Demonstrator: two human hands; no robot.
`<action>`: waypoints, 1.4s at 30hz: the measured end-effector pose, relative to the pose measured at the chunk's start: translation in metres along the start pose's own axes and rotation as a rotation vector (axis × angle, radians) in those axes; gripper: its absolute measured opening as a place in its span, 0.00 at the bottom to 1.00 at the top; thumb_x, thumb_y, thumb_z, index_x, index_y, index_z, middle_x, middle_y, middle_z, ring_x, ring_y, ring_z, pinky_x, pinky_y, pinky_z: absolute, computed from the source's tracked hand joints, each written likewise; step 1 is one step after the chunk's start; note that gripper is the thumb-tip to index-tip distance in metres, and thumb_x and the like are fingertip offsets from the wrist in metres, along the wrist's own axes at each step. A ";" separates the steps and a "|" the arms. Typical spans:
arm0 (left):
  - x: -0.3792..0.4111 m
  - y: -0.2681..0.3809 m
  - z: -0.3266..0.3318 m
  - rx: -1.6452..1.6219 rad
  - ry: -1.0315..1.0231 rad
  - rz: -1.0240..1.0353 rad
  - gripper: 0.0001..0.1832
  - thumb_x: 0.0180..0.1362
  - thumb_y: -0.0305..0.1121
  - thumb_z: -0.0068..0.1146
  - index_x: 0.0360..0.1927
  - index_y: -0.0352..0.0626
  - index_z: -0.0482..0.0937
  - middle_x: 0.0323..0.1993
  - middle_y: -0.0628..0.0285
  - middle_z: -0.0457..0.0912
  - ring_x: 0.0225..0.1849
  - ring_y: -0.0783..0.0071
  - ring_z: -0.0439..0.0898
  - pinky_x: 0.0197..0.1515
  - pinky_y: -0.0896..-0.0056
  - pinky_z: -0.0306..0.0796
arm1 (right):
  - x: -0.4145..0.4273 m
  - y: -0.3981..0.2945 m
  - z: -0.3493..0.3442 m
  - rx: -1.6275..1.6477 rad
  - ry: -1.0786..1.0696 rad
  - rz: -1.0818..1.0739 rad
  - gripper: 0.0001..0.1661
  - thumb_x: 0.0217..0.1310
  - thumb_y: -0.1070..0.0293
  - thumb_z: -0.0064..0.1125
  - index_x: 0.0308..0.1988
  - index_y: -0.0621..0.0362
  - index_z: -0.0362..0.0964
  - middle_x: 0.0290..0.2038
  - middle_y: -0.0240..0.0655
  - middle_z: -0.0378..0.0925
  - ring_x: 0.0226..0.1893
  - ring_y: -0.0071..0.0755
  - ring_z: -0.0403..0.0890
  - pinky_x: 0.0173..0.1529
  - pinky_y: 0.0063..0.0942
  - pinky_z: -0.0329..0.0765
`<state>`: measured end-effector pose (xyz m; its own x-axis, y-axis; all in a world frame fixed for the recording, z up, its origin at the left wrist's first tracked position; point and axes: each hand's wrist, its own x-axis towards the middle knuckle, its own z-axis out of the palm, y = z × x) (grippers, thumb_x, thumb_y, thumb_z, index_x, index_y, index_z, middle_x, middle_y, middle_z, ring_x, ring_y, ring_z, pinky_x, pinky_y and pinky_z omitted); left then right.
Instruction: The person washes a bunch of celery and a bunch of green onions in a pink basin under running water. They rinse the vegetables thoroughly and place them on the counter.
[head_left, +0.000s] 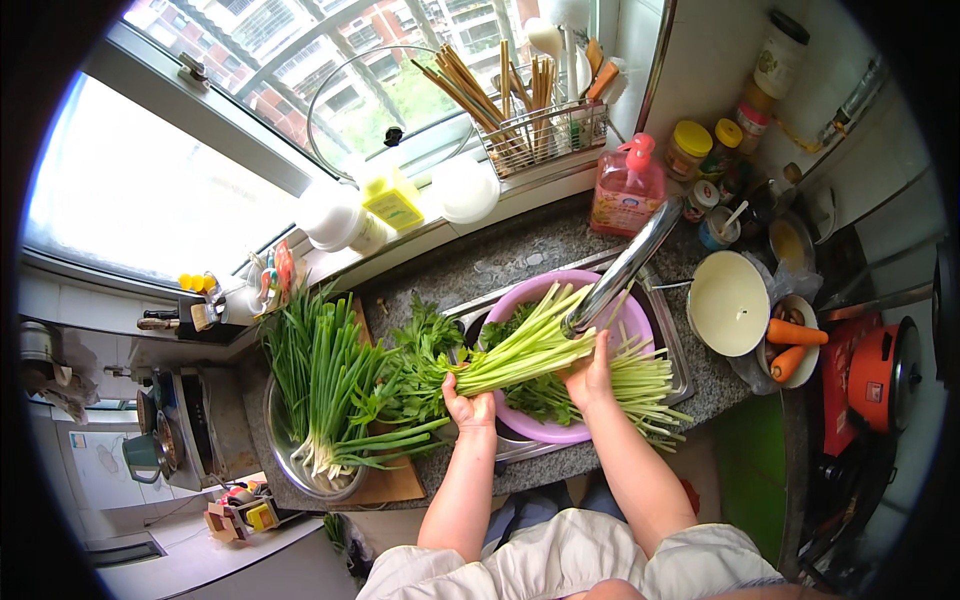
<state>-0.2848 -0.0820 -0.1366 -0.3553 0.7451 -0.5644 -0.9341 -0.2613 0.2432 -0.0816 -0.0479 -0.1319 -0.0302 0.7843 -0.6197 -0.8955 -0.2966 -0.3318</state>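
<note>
A bunch of celery (525, 349) lies across both hands under the chrome faucet (626, 262), its leaves to the left. My left hand (469, 405) grips the stalks near the leaves. My right hand (589, 375) supports the cut ends. Below them, a pink plastic basin (551, 431) sits in the steel sink and holds more celery (637, 390), whose stalks stick out over the rim. Left of the sink, a glass bowl (281, 457) holds green onions (330, 382) and other long green leaves, next to a wooden board (394, 484).
Right of the sink stand a cream enamel pot (727, 304), a bowl with carrots (795, 332) and a red cooker (881, 375). A pink pump bottle (628, 187) is behind the faucet. A wire rack of chopsticks (544, 135) stands on the windowsill.
</note>
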 end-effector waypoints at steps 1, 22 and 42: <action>-0.002 0.001 -0.001 0.005 -0.030 -0.039 0.12 0.52 0.34 0.58 0.38 0.40 0.77 0.40 0.56 0.80 0.49 0.55 0.76 0.63 0.45 0.64 | 0.000 0.004 0.000 0.152 -0.077 0.067 0.39 0.60 0.34 0.51 0.61 0.46 0.59 0.59 0.34 0.67 0.60 0.39 0.67 0.60 0.50 0.66; -0.016 0.001 -0.019 -0.035 -0.375 -0.198 0.15 0.39 0.28 0.64 0.34 0.54 0.79 0.26 0.75 0.74 0.41 0.74 0.76 0.72 0.51 0.53 | 0.044 0.003 -0.038 0.159 -0.214 0.144 0.25 0.51 0.69 0.62 0.51 0.58 0.70 0.46 0.42 0.78 0.48 0.50 0.77 0.60 0.50 0.71; -0.026 -0.017 0.020 -0.109 -0.094 -0.206 0.18 0.51 0.32 0.59 0.46 0.37 0.75 0.46 0.55 0.79 0.54 0.54 0.74 0.66 0.43 0.59 | -0.017 -0.042 0.020 0.226 -0.436 0.100 0.57 0.52 0.22 0.44 0.67 0.54 0.52 0.64 0.42 0.62 0.66 0.48 0.60 0.69 0.54 0.54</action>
<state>-0.2590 -0.0841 -0.1103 -0.1575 0.8417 -0.5164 -0.9864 -0.1593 0.0412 -0.0523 -0.0374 -0.0929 -0.2602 0.9272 -0.2693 -0.9512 -0.2941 -0.0935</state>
